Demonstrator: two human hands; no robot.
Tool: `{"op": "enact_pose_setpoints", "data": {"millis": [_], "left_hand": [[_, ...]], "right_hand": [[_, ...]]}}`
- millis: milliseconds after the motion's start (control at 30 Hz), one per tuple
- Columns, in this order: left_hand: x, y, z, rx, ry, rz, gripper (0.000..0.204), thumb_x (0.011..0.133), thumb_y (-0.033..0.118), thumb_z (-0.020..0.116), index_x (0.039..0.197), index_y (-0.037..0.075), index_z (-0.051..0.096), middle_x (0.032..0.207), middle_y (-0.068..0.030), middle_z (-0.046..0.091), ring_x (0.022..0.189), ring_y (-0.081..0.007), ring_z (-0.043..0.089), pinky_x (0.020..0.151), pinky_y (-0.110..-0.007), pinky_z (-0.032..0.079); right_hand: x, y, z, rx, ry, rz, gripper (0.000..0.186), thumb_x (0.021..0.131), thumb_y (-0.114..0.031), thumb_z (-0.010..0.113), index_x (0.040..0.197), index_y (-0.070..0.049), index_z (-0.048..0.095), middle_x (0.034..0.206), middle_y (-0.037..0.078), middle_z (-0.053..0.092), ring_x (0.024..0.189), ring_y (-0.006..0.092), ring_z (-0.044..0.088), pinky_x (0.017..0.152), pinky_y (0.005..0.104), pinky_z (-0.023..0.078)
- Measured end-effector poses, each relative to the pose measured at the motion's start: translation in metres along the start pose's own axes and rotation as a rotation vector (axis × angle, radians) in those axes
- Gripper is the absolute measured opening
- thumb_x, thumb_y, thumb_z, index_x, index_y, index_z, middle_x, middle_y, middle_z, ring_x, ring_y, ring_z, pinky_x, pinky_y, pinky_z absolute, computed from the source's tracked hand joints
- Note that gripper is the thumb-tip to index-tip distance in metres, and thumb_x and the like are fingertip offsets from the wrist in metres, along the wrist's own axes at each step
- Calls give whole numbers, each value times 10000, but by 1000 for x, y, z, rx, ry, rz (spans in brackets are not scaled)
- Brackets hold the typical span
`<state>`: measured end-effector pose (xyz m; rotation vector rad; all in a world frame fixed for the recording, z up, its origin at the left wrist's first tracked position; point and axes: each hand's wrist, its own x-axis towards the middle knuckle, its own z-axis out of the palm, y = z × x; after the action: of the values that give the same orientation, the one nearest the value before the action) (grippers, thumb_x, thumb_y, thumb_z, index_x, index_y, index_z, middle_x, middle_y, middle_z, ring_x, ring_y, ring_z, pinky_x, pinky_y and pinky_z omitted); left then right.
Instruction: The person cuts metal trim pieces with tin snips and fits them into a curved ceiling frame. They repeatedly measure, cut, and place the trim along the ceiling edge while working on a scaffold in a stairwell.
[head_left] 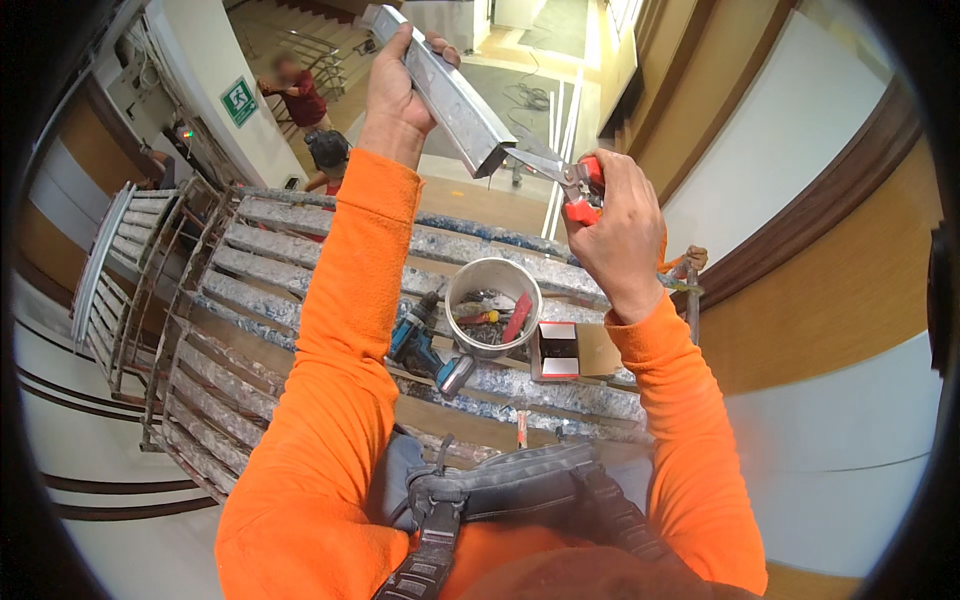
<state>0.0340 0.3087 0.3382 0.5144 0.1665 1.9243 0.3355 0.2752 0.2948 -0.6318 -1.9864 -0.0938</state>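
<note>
My left hand [403, 85] is wrapped round a length of galvanized metal channel [450, 105], which slants up to the left in front of me. In my right hand [622, 222] is a pair of tin snips [578, 185] with red handles. Their blades point left and meet the near end of the channel; whether they bite into the metal I cannot tell. Below, a white bucket [533, 283] with several tools inside stands on the paint-spattered slatted platform [265, 245]. Beside it lie a blue cordless drill [420, 350] and an open small cardboard box [556, 366].
A scaffold rail [165, 370] runs along the left, with another slatted platform [125, 240] beyond it. Other people [303, 100] are on the floor below at the far left. Another hand [693, 259] holds a post at right. A curved wall [830, 300] borders the right.
</note>
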Motion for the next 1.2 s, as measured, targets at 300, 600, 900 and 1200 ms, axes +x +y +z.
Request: {"op": "enact_pose_setpoints", "data": {"millis": [300,600,900,1200], "left_hand": [[-2,-23,9,175,301,25,254,1050,212,470,1113,-34,460,904,-185,618,762,-318,642,708,-503,579],[-1,-23,5,210,433,191,324,1052,177,380,1257,-73,397,1064,-296,586,888,-434,628,832,-604,558],[2,-30,8,183,507,223,390,1060,178,388,1361,-65,335,1152,-293,554,965,-434,626,846,-616,554],[-5,-32,11,364,510,230,396,1000,138,547,1333,-39,428,1108,-155,557,918,-285,642,755,-467,584]], "right_hand": [[-3,-1,2,46,-61,151,288,787,-103,743,1046,-69,621,906,118,688,810,346,688,702,445,542],[-3,3,7,222,-301,396,283,878,-275,712,1029,-49,631,843,203,701,815,428,701,722,487,544],[-5,4,16,275,-246,418,278,895,-273,693,1029,-36,633,849,226,698,816,439,698,722,499,534],[-8,19,14,564,-470,506,254,943,-260,679,881,-23,611,700,83,607,559,220,591,546,337,455]]}}
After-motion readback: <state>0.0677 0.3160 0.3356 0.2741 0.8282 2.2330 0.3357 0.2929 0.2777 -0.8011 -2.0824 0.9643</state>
